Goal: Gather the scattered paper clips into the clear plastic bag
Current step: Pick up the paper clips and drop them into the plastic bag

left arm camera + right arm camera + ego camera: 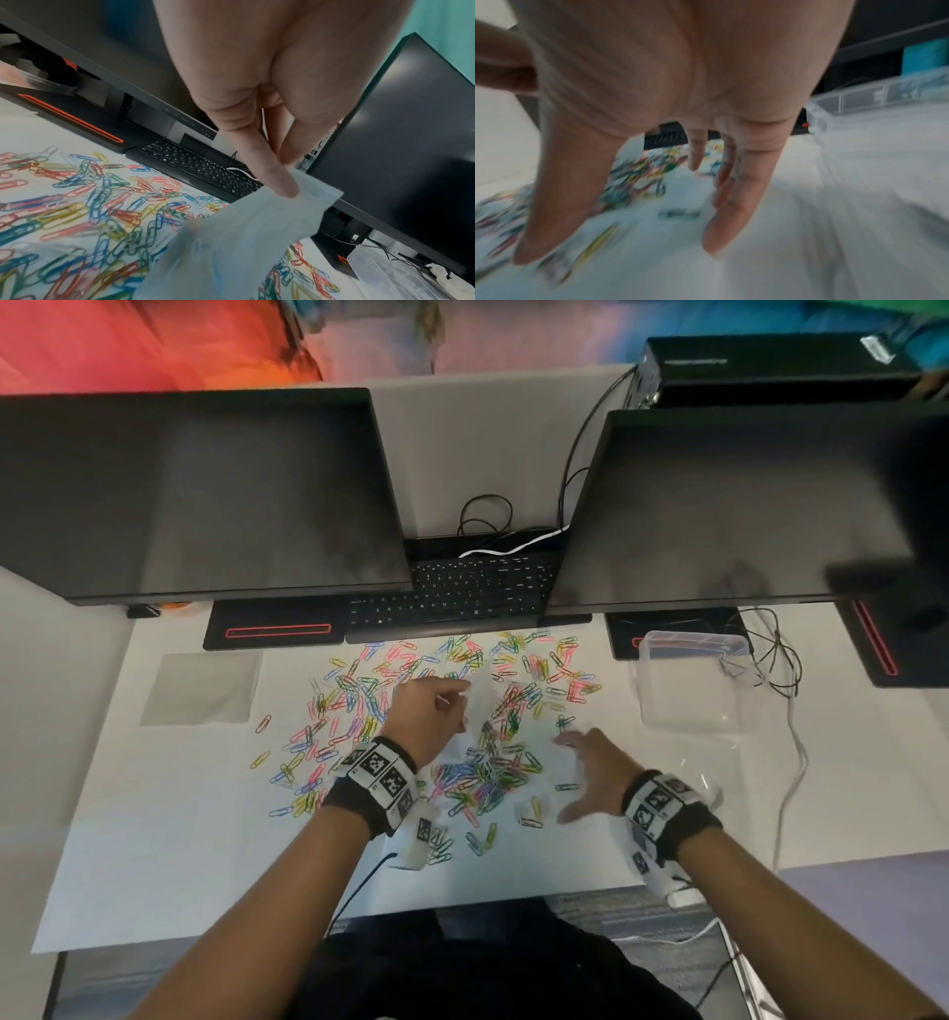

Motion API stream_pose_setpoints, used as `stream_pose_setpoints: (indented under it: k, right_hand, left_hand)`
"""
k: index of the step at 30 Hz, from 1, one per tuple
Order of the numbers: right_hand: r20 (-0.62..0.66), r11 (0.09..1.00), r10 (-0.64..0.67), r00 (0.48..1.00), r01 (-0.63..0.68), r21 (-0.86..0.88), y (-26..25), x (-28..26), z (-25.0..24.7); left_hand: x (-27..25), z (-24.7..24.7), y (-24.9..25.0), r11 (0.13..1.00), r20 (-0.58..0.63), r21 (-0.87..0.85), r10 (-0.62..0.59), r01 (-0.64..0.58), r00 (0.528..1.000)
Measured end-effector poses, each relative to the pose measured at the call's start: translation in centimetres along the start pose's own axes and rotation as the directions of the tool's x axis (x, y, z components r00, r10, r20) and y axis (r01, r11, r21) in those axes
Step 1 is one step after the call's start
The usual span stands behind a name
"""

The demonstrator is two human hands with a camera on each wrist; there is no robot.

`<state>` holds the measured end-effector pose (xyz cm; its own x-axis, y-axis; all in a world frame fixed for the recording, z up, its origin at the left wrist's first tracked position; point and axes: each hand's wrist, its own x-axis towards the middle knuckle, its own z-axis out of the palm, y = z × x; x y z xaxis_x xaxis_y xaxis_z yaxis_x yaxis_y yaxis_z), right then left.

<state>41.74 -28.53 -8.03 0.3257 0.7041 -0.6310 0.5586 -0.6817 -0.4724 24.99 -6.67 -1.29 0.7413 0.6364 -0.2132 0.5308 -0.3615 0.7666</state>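
While my left hand (429,711) pinches the clear plastic bag (231,243) by its rim, my right hand (590,778) hovers spread; most paper clips (359,711) lie scattered, some apparently bagged.

We see the scattered wire paper clips (411,737) spread over the middle of the flat sheet-covered desk (154,865), in front of the slim keyboard (462,593). Two wide monitors (205,495) stand behind, one left and one right of the keyboard. The thin plastic bag (480,711) hangs above the clips, pinched by the left hand (426,716). The right hand (590,773) is to its right. A lidless plastic box (693,680) sits further right (near loose cables (770,654)).
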Motion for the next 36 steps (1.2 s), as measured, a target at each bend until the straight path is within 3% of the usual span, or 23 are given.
stream_pose_setpoints:
  k: [4, 9, 14, 19, 21, 23, 26, 28, 30, 36]
  right_hand:
    - [-0.061, 0.995, -0.099, 0.993, 0.097, -0.035, -0.1, 0.1, 3.9]
    - [-0.168, 0.981, -0.189, 0.968, 0.191, -0.003, -1.9, 1.8, 5.0]
    - [-0.153, 0.887, -0.383, 0.911, 0.315, -0.339, -3.2, 2.6, 5.4]
    - [-0.191, 0.843, -0.467, 0.863, 0.369, -0.391, -3.7, 3.3, 5.6]
    - [-0.174, 0.861, -0.423, 0.889, 0.335, -0.382, -3.6, 3.3, 5.1]
    - [-0.213, 0.922, -0.347, 0.913, 0.29, -0.258, -3.5, 3.1, 4.0]
    - [-0.409, 0.967, -0.121, 0.905, 0.201, 0.158, -2.3, 2.7, 2.2]
    - [-0.388, 0.83, 0.087, 0.917, 0.149, 0.538, -1.9, 2.2, 0.5]
    - [-0.316, 0.628, 0.137, 0.939, 0.165, 0.76, -2.5, 1.2, -1.5]
    - [-0.278, 0.378, -0.037, 0.96, 0.271, 0.886, -6.3, -1.1, -5.2]
  left_hand:
    - [0.1, -0.1, 0.0, 1.0, 0.003, 0.005, 0.003, -0.003, 1.0]
    - [-0.5, 0.4, -0.1, 1.0, 0.06, 0.017, 0.005, -0.006, 0.998]
    - [-0.6, 0.4, -0.1, 0.999, 0.076, 0.033, 0.014, -0.017, 0.997]
    - [-0.3, 0.5, -0.1, 0.999, 0.073, 0.018, 0.025, -0.027, 0.997]
    - [-0.3, 0.6, -0.1, 1.0, 0.066, 0.002, 0.02, -0.02, 0.998]
    - [-0.4, 0.7, -0.2, 1.0, 0.065, -0.009, 0.014, -0.013, 0.998]
    - [-0.4, 0.9, -0.2, 1.0, 0.06, -0.015, 0.014, -0.014, 0.998]
    - [-0.5, 1.0, -0.1, 1.0, 0.068, -0.002, 0.007, -0.007, 0.998]
    - [-0.6, 1.2, 0.1, 1.0, 0.071, 0.007, 0.004, -0.004, 0.997]
    - [-1.0, 2.1, 0.4, 0.999, 0.087, 0.051, -0.003, -0.001, 0.996]
